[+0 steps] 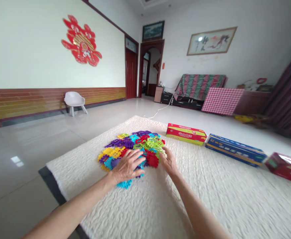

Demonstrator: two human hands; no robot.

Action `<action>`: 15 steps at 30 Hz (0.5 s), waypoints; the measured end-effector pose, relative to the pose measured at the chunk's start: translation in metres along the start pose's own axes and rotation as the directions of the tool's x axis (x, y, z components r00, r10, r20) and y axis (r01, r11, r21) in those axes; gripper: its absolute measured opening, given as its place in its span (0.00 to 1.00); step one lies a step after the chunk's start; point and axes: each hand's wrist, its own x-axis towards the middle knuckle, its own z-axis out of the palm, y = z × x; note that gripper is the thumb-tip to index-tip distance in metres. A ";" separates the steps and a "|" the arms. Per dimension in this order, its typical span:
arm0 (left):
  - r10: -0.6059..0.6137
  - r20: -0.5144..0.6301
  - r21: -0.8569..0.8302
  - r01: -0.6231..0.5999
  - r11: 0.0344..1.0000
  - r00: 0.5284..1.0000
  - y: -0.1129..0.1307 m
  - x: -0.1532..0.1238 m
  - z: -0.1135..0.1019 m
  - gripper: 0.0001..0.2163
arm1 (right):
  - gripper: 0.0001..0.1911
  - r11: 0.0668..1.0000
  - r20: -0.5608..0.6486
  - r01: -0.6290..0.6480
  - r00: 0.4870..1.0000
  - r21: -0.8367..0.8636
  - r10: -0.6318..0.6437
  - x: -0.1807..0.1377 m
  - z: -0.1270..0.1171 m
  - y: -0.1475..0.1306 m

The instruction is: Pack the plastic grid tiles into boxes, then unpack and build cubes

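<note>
A heap of flat plastic interlocking tiles (pixel 135 146) in purple, yellow, green, red and blue lies on a white quilted mat (pixel 210 186). My left hand (pixel 127 167) rests palm down on the near side of the heap, fingers spread over blue and purple tiles. My right hand (pixel 169 161) is at the heap's right edge, fingers curled against the green and red tiles; whether it grips one is hidden.
Along the mat's far right lie a red and yellow box (pixel 186 133), a blue box (pixel 235 150) and a red box (pixel 286 167). A white small chair (pixel 74 100) stands by the left wall. A covered sofa (pixel 200 87) is at the back.
</note>
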 end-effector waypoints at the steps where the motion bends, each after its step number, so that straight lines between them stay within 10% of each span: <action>1: -0.062 -0.067 0.020 0.064 0.998 0.996 -0.004 -0.004 0.000 0.21 | 0.27 0.999 0.005 0.034 0.999 0.012 -0.034 -0.010 -0.001 -0.004; 8: -0.406 -0.153 0.042 0.417 0.908 0.901 -0.030 -0.042 0.015 0.22 | 0.43 0.950 0.290 0.188 0.950 -0.248 -0.113 -0.067 0.012 -0.037; 15: -0.454 -0.186 -0.028 0.458 0.889 0.871 -0.040 -0.037 0.027 0.16 | 0.27 0.892 0.083 0.142 0.990 -0.430 -0.117 -0.061 0.034 -0.054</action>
